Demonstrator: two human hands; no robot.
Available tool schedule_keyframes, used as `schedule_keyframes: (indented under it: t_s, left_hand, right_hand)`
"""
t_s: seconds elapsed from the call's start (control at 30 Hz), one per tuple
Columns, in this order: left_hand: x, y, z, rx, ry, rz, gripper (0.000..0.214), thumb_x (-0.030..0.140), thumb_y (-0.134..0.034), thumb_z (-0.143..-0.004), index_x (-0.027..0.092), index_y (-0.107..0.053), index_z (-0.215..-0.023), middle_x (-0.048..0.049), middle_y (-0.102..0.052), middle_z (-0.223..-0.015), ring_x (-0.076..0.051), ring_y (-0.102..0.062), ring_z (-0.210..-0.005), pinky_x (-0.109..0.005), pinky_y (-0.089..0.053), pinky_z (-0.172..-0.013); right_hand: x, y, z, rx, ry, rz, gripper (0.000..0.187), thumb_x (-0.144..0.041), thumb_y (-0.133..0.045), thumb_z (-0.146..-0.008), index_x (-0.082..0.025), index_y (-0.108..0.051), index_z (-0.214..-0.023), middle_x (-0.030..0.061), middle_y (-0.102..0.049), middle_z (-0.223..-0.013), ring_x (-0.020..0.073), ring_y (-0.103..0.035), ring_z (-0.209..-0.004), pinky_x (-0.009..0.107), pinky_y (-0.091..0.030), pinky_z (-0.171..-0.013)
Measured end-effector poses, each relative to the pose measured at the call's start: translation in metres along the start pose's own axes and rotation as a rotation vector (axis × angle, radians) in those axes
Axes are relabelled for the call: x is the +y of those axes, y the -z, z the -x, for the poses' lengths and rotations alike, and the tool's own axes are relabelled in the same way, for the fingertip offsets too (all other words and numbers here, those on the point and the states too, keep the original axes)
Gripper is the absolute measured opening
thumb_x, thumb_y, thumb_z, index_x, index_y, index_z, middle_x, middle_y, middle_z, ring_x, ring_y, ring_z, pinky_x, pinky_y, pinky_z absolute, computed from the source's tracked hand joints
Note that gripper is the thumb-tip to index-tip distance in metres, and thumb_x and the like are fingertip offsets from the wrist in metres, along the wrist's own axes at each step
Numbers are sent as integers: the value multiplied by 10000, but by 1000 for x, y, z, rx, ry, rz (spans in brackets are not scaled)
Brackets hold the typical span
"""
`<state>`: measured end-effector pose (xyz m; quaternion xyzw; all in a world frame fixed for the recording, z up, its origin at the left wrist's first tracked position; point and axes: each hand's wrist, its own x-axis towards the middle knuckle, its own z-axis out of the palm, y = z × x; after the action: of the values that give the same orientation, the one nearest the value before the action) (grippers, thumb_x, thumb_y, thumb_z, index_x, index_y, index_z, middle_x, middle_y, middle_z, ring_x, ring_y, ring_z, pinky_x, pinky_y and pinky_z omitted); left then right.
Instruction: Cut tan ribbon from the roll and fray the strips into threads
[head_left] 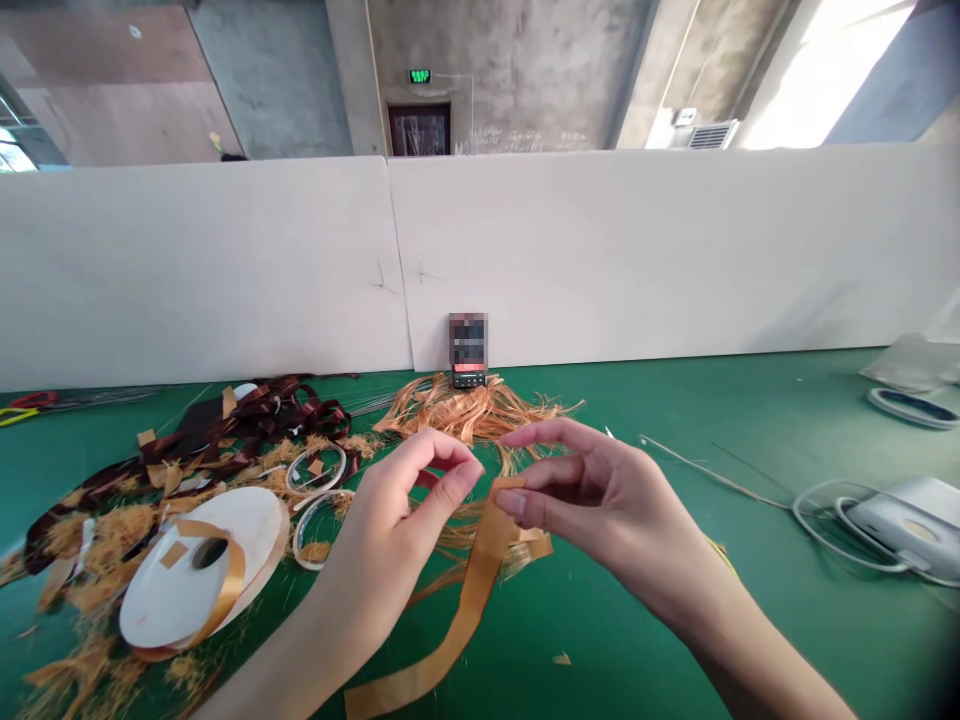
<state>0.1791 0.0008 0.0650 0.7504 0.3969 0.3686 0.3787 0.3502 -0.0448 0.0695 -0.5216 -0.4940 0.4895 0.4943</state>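
Observation:
A strip of gold ribbon (469, 590) hangs from between my two hands down toward the green table (675, 620). My left hand (409, 500) is closed in a pinch near the strip's top end, thumb against forefinger. My right hand (592, 495) faces it, fingers curled, pinching the same top end of the ribbon. A white spool (199, 565) with gold ribbon looped over it lies flat on the table to the left of my left forearm. Behind my hands lies a heap of frayed gold threads (472, 410).
Dark brown ribbon scraps (225, 430) and two thin empty rings (319, 490) litter the left side. A small dark device (469, 350) leans on the white partition (600, 260). A grey box with a white cable (892, 520) sits at the right, clear bags at far right.

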Motion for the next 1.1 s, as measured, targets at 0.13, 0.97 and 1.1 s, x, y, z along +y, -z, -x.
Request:
schedule_keyframes:
  t_s: [0.13, 0.97, 1.1]
  left_hand:
    - [-4, -3, -1, -49, 43, 142, 191, 395, -612, -811, 252, -614, -938, -19, -674, -890, -187, -645, -848, -290, -532, -726]
    - [-3, -7, -2, -144, 245, 162, 327, 348, -694, -750, 234, -592, -1039, 58, -566, -659, -151, -636, -662, -275, -476, -639]
    - [-3, -7, -2, -159, 254, 158, 336, 368, -691, -755, 238, -587, -1047, 56, -573, -675, -151, -639, -674, -273, -479, -642]
  right_hand:
    - [0, 0, -1, 7, 17, -23, 277, -335, -741, -721, -188, -626, -926, 22, -732, -729, 131, -658, -636, 226, -497, -566]
    - [2, 6, -7, 124, 76, 9, 232, -392, -750, -706, -167, -692, -716, 17, -666, -712, 137, -589, -698, 245, -463, -645]
    - [4, 8, -8, 171, 135, -11, 177, -357, -745, -727, -186, -700, -727, 3, -684, -726, 128, -620, -720, 217, -488, -674]
